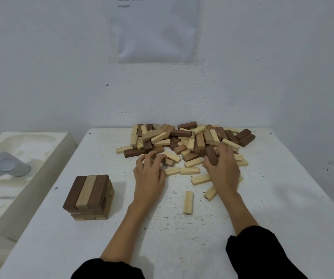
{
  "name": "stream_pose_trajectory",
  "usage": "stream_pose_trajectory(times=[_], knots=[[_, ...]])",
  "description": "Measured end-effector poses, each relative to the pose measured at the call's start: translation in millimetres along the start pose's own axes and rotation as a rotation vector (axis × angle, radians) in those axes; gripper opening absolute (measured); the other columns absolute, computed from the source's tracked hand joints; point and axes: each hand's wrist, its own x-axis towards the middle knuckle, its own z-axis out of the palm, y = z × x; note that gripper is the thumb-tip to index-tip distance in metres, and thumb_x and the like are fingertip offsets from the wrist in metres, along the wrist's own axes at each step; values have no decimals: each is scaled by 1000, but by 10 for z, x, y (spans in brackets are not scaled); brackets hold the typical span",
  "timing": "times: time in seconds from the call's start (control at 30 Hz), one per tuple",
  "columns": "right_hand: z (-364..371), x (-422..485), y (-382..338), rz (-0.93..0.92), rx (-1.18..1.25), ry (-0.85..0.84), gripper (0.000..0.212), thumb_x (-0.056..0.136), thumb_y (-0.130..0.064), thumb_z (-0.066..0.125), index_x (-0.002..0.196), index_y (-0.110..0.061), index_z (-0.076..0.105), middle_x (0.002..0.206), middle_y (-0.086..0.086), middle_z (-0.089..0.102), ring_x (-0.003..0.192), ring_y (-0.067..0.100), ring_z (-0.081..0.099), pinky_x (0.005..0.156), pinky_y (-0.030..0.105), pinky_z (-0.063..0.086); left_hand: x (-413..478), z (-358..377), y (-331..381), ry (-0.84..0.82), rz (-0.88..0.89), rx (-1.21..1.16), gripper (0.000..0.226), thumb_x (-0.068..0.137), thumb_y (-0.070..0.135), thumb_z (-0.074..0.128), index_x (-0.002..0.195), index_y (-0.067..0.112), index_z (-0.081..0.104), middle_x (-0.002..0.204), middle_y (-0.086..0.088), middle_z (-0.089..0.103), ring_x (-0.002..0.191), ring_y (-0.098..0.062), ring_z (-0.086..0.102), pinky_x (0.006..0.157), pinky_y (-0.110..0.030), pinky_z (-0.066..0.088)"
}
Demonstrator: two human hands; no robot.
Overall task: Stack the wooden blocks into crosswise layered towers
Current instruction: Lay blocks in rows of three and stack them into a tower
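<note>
Wooden blocks, pale and dark brown, lie in a loose pile (pixel 184 137) at the far edge of the table (pixel 283 198). One tower (pixel 89 196) stands at your left, its top layer three blocks abreast, crosswise to the layer beneath.

You are at the pick-up step. Your right hand (pixel 222 170) grips a dark block (pixel 211 156) at the pile's near edge, fingers curled round it. Your left hand (pixel 149 176) rests on pale blocks (pixel 172 157) beside it, fingers curled; it is unclear whether they hold one.

Next, lift the dark block clear without dragging its neighbours, then lay it crosswise on the tower or start a new base. Blocks are smooth rectangular bars; the table is white and speckled.
</note>
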Motion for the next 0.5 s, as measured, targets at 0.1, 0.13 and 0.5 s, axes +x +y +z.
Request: stream_pose_trajectory(times=[0.1, 0.13, 0.5], knots=[[20, 36, -3, -18, -99, -45, 46, 78, -32, 72, 118, -16, 56, 103, 9, 54, 85, 27, 58, 60, 28, 40, 6, 11, -10, -3, -3, 4, 37, 93, 10, 43, 126, 24, 51, 142, 0, 36, 128, -22, 21, 95, -33, 24], [23, 50, -1, -15, -130, -66, 50, 77, -39, 72, 118, -16, 56, 104, 9, 54, 86, 27, 58, 61, 28, 39, 6, 13, -13, -1, -2, 5, 36, 93, 11, 43, 126, 24, 51, 141, 0, 36, 128, -22, 22, 95, -33, 24], [86, 176, -34, 114, -184, -78, 51, 79, -50, 67, 117, -17, 63, 104, 10, 60, 92, 28, 60, 61, 29, 39, 18, 30, -23, 10, 9, 11, 34, 95, 15, 44, 126, 24, 51, 140, 0, 37, 128, -21, 22, 91, -30, 23]])
